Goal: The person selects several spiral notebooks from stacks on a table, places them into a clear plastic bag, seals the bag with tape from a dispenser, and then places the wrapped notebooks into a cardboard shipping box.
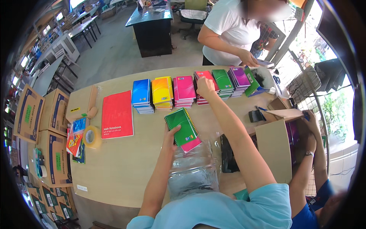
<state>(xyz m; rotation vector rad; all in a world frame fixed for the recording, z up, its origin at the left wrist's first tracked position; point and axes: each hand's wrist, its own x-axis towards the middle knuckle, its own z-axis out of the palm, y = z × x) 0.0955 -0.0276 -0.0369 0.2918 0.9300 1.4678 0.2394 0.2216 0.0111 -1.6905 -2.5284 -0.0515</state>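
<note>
Green notebook [185,122] sits in the grip of the left hand [170,136], thumb pressed on its cover, with a pink notebook [190,146] sticking out from beneath it, above the middle of the table [114,168]. The right hand [206,88] stretches out to the red stack [212,77], its fingers bent over the left part of the top; whether it grips a notebook there cannot be told. That stack stands in a row of small spiral notebooks toward the far side of the table: from left to right, a blue stack [141,91], a yellow stack [162,89], a pink stack [183,87], the red one, a green stack [222,81] and a purple stack [239,78]. Left of the row lies a large red notebook [118,112], with a roll of tape [92,137] near it. Clear plastic wrap [193,181] lies close to the person's body, and at the right a co-worker's arms [300,181] reach to an open cardboard box [271,152]
</note>
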